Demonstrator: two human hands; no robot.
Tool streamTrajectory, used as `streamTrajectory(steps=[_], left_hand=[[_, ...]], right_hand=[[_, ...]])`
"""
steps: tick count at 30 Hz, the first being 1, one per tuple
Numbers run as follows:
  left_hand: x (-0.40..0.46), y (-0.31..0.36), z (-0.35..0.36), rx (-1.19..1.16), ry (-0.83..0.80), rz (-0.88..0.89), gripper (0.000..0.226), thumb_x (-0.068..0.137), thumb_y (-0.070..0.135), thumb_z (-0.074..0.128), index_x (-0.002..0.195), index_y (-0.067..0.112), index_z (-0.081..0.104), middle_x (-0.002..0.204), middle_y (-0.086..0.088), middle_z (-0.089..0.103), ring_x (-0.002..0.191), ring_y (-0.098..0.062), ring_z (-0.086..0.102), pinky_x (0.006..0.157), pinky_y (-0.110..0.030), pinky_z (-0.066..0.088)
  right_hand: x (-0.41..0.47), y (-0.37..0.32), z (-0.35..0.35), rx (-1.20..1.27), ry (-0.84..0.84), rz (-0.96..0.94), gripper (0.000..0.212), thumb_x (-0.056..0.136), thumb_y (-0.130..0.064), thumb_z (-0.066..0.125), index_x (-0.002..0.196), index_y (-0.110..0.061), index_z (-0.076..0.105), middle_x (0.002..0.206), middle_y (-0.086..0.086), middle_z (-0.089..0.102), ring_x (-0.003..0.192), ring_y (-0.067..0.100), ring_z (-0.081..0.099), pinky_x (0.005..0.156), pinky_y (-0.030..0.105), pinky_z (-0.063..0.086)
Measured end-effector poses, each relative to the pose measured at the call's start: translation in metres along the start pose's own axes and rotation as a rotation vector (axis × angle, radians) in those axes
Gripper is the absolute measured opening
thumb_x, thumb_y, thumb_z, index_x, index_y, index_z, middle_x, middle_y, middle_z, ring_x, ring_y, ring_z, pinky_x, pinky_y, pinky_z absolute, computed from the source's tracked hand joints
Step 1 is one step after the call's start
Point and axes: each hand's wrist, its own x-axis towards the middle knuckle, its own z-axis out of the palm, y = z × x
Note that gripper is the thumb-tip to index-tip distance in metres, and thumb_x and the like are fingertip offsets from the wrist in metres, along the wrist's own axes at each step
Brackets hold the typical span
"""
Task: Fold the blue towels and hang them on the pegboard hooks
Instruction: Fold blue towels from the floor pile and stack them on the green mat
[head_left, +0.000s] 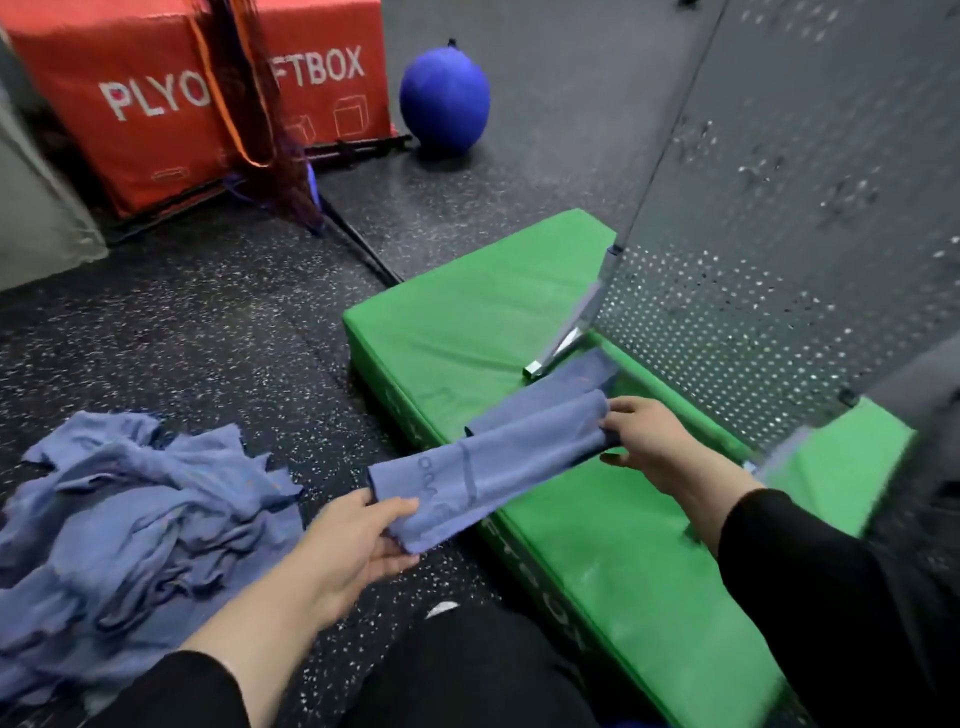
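A blue towel (498, 457), folded into a long narrow strip, stretches between my two hands above the edge of a green mat (457, 322). My left hand (358, 540) pinches its near end, thumb on top. My right hand (649, 441) grips its far end, fingers curled round the fold. Under the far end lies another piece of blue cloth (576, 376) on the mat; whether it is a separate towel I cannot tell. A heap of loose blue towels (130, 519) lies on the floor at the left. The grey pegboard (779, 234) stands upright on the mat at the right, with blurred hooks.
The floor (234, 322) is black speckled rubber. A red plyo box (171, 104) stands at the back left with a dark strap hanging before it. A blue ball (444, 96) rests behind. My dark-clad knees (467, 670) fill the bottom edge. The pegboard's metal foot (550, 353) rests on the mat.
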Motion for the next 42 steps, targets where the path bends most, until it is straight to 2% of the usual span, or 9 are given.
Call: streamTrajectory(steps=[5, 11, 19, 22, 24, 27, 31, 36, 42], left_hand=[[0.046, -0.004, 0.048, 0.071, -0.012, -0.075, 0.015, 0.095, 0.009, 0.065, 0.109, 0.011, 0.068, 0.104, -0.017, 0.076, 0.079, -0.028, 0.067, 0.068, -0.035, 0.054], [0.108, -0.001, 0.089, 0.099, -0.007, -0.094, 0.014, 0.096, 0.016, 0.066, 0.109, 0.013, 0.069, 0.093, -0.009, 0.076, 0.078, -0.024, 0.069, 0.064, -0.033, 0.053], [0.175, 0.022, 0.117, 0.296, 0.128, -0.059, 0.024, 0.092, 0.031, 0.072, 0.083, 0.011, 0.063, 0.076, -0.012, 0.062, 0.06, -0.024, 0.055, 0.054, -0.028, 0.043], [0.185, 0.02, 0.107, 0.818, 0.399, 0.162, 0.039, 0.089, 0.046, 0.071, 0.1, 0.009, 0.063, 0.105, -0.021, 0.065, 0.097, -0.039, 0.064, 0.081, -0.044, 0.052], [0.177, 0.014, 0.105, 1.157, 0.456, 0.48, 0.043, 0.09, 0.047, 0.067, 0.12, 0.018, 0.058, 0.123, -0.012, 0.059, 0.113, -0.036, 0.058, 0.093, -0.045, 0.047], [0.169, 0.004, 0.114, 1.519, 0.177, 0.815, 0.059, 0.092, 0.051, 0.06, 0.144, 0.027, 0.047, 0.15, -0.002, 0.044, 0.138, -0.025, 0.042, 0.111, -0.048, 0.035], [0.171, 0.003, 0.122, 1.732, -0.167, 0.568, 0.067, 0.101, 0.056, 0.043, 0.158, 0.026, 0.024, 0.169, -0.001, 0.013, 0.156, -0.02, 0.009, 0.124, -0.05, 0.011], [0.15, 0.024, 0.086, 1.442, 0.002, 0.582, 0.047, 0.099, 0.048, 0.05, 0.139, 0.023, 0.051, 0.142, 0.002, 0.054, 0.132, -0.021, 0.05, 0.107, -0.04, 0.042], [0.082, 0.041, -0.059, 1.359, 0.199, 0.379, 0.04, 0.104, 0.046, 0.046, 0.134, 0.021, 0.053, 0.123, -0.003, 0.061, 0.111, -0.027, 0.06, 0.089, -0.042, 0.051]], right_hand=[[0.065, 0.008, -0.018, -0.197, 0.207, -0.109, 0.018, 0.088, -0.004, 0.06, 0.102, -0.014, 0.059, 0.095, 0.013, 0.066, 0.079, 0.025, 0.057, 0.07, 0.045, 0.055], [0.137, 0.009, -0.03, -0.327, 0.243, -0.16, 0.015, 0.093, -0.006, 0.061, 0.108, -0.009, 0.057, 0.088, 0.007, 0.061, 0.078, 0.023, 0.054, 0.058, 0.03, 0.039], [0.217, 0.001, -0.039, -0.513, 0.281, -0.172, 0.017, 0.097, -0.019, 0.062, 0.113, -0.013, 0.061, 0.112, 0.015, 0.068, 0.098, 0.03, 0.063, 0.081, 0.033, 0.048], [0.22, 0.008, -0.036, -0.705, 0.31, -0.224, 0.037, 0.097, -0.028, 0.063, 0.128, -0.009, 0.06, 0.125, 0.02, 0.063, 0.114, 0.036, 0.059, 0.095, 0.038, 0.046], [0.214, 0.011, -0.03, -0.795, 0.397, -0.385, 0.038, 0.098, -0.032, 0.061, 0.125, -0.006, 0.061, 0.125, 0.019, 0.06, 0.114, 0.038, 0.056, 0.097, 0.043, 0.046], [0.202, 0.014, -0.013, -0.912, 0.326, -0.502, 0.035, 0.097, -0.039, 0.059, 0.117, -0.011, 0.065, 0.119, 0.013, 0.062, 0.108, 0.035, 0.058, 0.091, 0.045, 0.049], [0.183, 0.02, 0.006, -1.015, 0.135, -0.394, 0.034, 0.095, -0.048, 0.057, 0.108, -0.018, 0.062, 0.118, 0.007, 0.061, 0.108, 0.032, 0.059, 0.087, 0.044, 0.049], [0.14, -0.006, 0.041, -0.855, 0.148, -0.583, 0.034, 0.098, -0.038, 0.06, 0.119, -0.012, 0.067, 0.129, 0.008, 0.062, 0.117, 0.03, 0.059, 0.097, 0.044, 0.048], [0.05, -0.086, 0.153, -0.859, -0.217, -0.817, 0.025, 0.099, -0.037, 0.06, 0.113, -0.019, 0.07, 0.115, 0.006, 0.066, 0.104, 0.03, 0.064, 0.089, 0.038, 0.049]])
